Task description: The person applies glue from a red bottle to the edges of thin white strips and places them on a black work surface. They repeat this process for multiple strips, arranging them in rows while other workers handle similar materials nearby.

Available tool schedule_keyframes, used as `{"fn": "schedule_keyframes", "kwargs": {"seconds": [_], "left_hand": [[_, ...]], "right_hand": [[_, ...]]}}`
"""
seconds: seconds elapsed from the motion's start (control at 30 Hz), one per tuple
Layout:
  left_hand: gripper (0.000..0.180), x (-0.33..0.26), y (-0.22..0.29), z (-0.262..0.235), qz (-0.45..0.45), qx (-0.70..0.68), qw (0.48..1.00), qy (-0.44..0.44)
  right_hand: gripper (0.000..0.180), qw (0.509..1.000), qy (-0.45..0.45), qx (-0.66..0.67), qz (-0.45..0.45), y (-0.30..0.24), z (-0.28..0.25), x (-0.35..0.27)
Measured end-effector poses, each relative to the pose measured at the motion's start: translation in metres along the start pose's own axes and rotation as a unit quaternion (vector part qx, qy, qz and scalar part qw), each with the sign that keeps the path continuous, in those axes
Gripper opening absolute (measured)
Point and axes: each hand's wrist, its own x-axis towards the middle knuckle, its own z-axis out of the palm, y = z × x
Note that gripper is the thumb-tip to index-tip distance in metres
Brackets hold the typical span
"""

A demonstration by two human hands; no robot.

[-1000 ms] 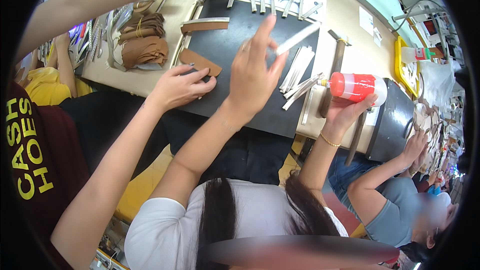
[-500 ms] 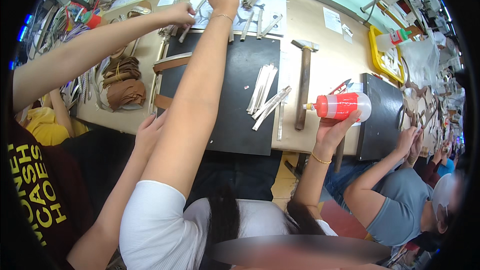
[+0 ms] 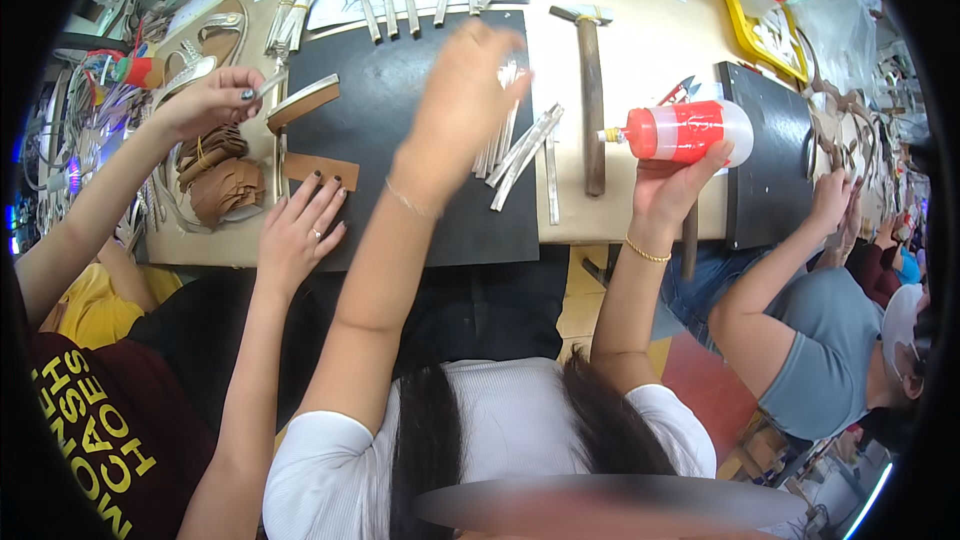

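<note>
My right hand [image 3: 668, 190] is wrapped round a squeeze bottle [image 3: 690, 133] with a red band, held sideways above the table, its narrow tip pointing left. My left hand [image 3: 455, 105], smeared by motion, hovers over the black board [image 3: 440, 225]; whether its fingers hold anything does not show. Partly behind that hand lies a bunch of narrow silvery-white strips [image 3: 494, 145], with more strips [image 3: 527, 156] beside it. On the board's left side a co-worker's hand [image 3: 305, 223] touches a flat brown piece [image 3: 320, 169]. The co-worker's other hand [image 3: 215, 105] pinches a small pale strip [image 3: 272, 83].
A hammer [image 3: 593, 100] lies right of the board. Several strips rest on a patterned sheet [image 3: 345, 0] at the far edge. A yellow tray [image 3: 745, 25], a second black board [image 3: 765, 170] and another co-worker are on the right. Bundled brown pieces [image 3: 225, 185] lie left.
My left hand has drawn back from the far sheet to above the board. The co-worker's left hand now lies by the flat brown piece; the view has shifted. The bottle stays in my right hand.
</note>
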Motion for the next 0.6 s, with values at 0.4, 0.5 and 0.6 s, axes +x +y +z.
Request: {"fn": "schedule_keyframes", "kwargs": {"seconds": [0.4, 0.5, 0.6], "left_hand": [[0.014, -0.058, 0.057, 0.048, 0.065, 0.246, 0.953, -0.166], [0.030, -0.053, 0.061, 0.044, 0.077, 0.281, 0.926, -0.241], [0.035, -0.041, 0.067, 0.045, 0.092, 0.307, 0.898, -0.300]], "right_hand": [[0.075, 0.999, -0.005, -0.029, -0.045, -0.023, -0.004, -0.017], [0.080, 0.998, -0.008, -0.044, -0.037, -0.023, -0.006, -0.016], [0.078, 0.999, -0.008, -0.032, -0.041, -0.021, -0.006, -0.016]]}}
